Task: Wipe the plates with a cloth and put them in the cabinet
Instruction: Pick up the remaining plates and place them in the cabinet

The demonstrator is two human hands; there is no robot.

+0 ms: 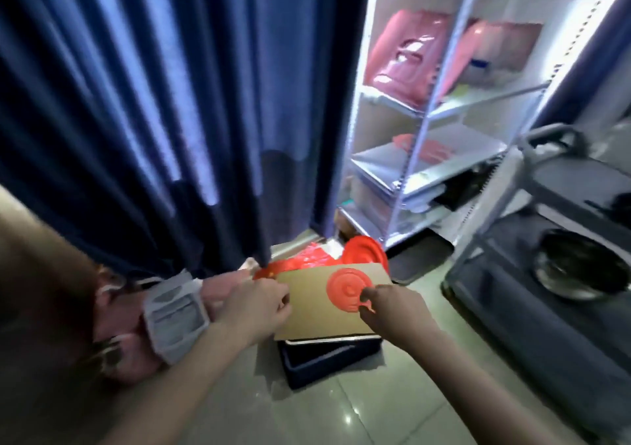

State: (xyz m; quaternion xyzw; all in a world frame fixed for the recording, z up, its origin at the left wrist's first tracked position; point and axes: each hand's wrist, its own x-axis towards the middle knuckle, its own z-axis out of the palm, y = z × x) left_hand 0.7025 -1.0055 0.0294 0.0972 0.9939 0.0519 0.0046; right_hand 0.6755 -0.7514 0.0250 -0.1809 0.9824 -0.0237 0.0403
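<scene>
The right hand (pixel 386 308) pinches the edge of a small red plate (pixel 345 289). The left hand (pixel 254 304) curls its fingers round the side of the cardboard (pixel 317 311) under it.

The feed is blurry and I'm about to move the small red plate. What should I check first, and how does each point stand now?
1. Right hand pinches the small red plate at its edge: ok.
2. Left hand holds the cardboard: ok.
3. Cloth in a hand: not ok, neither holds one.
4. Plate clean: cannot tell, too blurred.
5. Free spot on the white shelves: cannot tell.
</scene>
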